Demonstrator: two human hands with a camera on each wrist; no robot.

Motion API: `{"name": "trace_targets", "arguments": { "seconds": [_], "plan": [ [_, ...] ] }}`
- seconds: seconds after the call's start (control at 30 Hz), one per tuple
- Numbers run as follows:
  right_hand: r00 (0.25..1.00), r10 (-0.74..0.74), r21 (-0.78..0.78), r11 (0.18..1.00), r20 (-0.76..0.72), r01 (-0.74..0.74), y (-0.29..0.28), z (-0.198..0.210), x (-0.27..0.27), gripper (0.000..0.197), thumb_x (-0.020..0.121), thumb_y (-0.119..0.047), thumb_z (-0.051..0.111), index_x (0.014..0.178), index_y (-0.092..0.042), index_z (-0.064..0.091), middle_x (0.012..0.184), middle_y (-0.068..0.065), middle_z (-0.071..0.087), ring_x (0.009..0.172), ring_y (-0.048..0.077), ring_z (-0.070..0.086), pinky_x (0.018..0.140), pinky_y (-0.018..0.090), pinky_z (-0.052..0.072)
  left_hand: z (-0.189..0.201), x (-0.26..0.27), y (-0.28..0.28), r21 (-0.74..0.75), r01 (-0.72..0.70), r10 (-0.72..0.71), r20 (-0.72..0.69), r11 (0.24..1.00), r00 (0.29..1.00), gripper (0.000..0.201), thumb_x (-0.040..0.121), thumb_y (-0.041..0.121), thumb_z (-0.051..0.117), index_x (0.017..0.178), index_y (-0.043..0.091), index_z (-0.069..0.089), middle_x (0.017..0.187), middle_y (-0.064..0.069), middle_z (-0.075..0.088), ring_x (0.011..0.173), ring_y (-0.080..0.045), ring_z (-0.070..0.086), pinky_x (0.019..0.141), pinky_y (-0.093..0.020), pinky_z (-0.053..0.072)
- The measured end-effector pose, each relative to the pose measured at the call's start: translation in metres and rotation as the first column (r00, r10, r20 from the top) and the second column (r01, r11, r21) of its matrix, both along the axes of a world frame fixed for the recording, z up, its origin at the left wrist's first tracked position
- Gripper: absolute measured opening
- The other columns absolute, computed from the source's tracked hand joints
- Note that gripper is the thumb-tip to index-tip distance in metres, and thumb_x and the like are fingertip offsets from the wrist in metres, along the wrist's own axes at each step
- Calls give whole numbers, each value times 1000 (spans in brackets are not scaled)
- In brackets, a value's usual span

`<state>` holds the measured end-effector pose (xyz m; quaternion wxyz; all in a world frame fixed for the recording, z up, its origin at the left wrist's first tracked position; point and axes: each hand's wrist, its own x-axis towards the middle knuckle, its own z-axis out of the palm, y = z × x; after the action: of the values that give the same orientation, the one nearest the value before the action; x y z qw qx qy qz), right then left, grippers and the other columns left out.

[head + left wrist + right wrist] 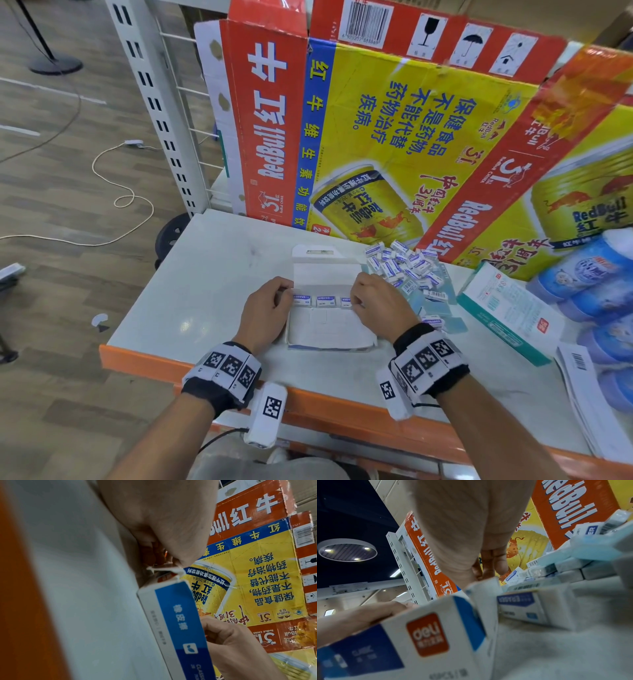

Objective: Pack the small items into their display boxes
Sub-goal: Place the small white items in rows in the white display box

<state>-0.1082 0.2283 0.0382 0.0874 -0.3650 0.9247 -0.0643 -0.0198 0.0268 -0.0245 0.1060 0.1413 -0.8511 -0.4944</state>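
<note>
White bench [205,294] under me, orange edge nearest. Display box [327,325] lies open between my hands, long axis running near to far. My left hand [265,313] grips its left wall, my right hand [378,303] curls over the right end of a row of erasers [323,300] lying crosswise inside. Loose erasers [404,265] heaped far right, closer to my right hand, against the Red Bull cartons [394,137].
</note>
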Motion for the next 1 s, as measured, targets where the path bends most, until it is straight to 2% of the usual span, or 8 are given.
{"name": "trace_targets", "arguments": {
  "seconds": [0.17, 0.3, 0.5, 0.6, 0.67, 0.73, 0.87, 1.0],
  "plan": [
    [999, -5, -33, 999, 40, 7, 0, 1, 1, 19, 89, -14, 52, 105, -14, 62, 106, 4, 51, 96, 21, 51, 78, 31, 44, 1, -1, 1, -15, -1, 1, -2, 1000, 1000, 13, 96, 19, 48, 95, 21, 61, 82, 5, 68, 73, -6, 59, 59, -9, 41],
    [999, -1, -14, 1000, 54, 2, -2, -1, 2, 27, 91, -17, 53, 116, -18, 61, 109, 3, 49, 100, 19, 50, 76, 28, 41, -1, -1, 0, -13, -13, 13, 5, 1000, 1000, 13, 95, 19, 49, 95, 20, 62, 80, 4, 67, 73, -10, 59, 59, -11, 39],
    [970, -242, -208, 949, 4, 237, 17, 14, -15, 17, 91, -14, 47, 92, -13, 64, 96, 2, 55, 87, 22, 56, 71, 31, 44, 0, -1, 0, -18, -11, 12, 15, 1000, 1000, 13, 95, 18, 49, 97, 18, 62, 82, 2, 68, 75, -14, 60, 63, -19, 42],
    [912, -391, -46, 921, -122, 388, 38, 20, -31, 21, 89, -19, 52, 106, -14, 63, 108, 10, 58, 104, 28, 51, 87, 39, 45, 0, -1, 1, -6, -12, 12, 14, 1000, 1000, 14, 95, 17, 49, 96, 18, 63, 81, 2, 68, 73, -14, 59, 61, -16, 40],
    [895, -429, 86, 894, -120, 440, 46, 19, -35, 29, 89, -25, 53, 116, -17, 59, 115, 12, 57, 113, 31, 45, 95, 41, 41, 1, -1, 1, -6, -10, 10, 11, 1000, 1000, 14, 95, 17, 49, 97, 18, 63, 81, 2, 68, 72, -13, 59, 60, -14, 38],
    [890, -449, 95, 885, -78, 455, 49, 16, -36, 32, 88, -27, 53, 119, -19, 58, 119, 10, 57, 116, 31, 42, 97, 41, 38, 1, -2, 1, -8, -10, 10, 11, 1000, 1000, 14, 95, 17, 49, 97, 17, 63, 82, 2, 68, 72, -12, 59, 59, -13, 38],
    [894, -444, 67, 892, -60, 447, 43, 17, -43, 34, 87, -29, 54, 120, -22, 56, 125, 8, 52, 118, 31, 42, 100, 45, 35, 1, 0, 1, -7, -8, 8, 6, 1000, 1000, 14, 95, 17, 49, 96, 18, 63, 83, 4, 68, 75, -10, 60, 62, -14, 40],
    [957, -282, 116, 950, -66, 288, 23, 21, -58, 42, 93, -23, 45, 134, -28, 43, 145, 0, 38, 127, 28, 35, 102, 48, 30, 1, 1, 1, -5, -6, 6, 1, 1000, 1000, 14, 96, 17, 48, 95, 19, 62, 84, 5, 68, 76, -9, 60, 63, -16, 42]
  ]
}}
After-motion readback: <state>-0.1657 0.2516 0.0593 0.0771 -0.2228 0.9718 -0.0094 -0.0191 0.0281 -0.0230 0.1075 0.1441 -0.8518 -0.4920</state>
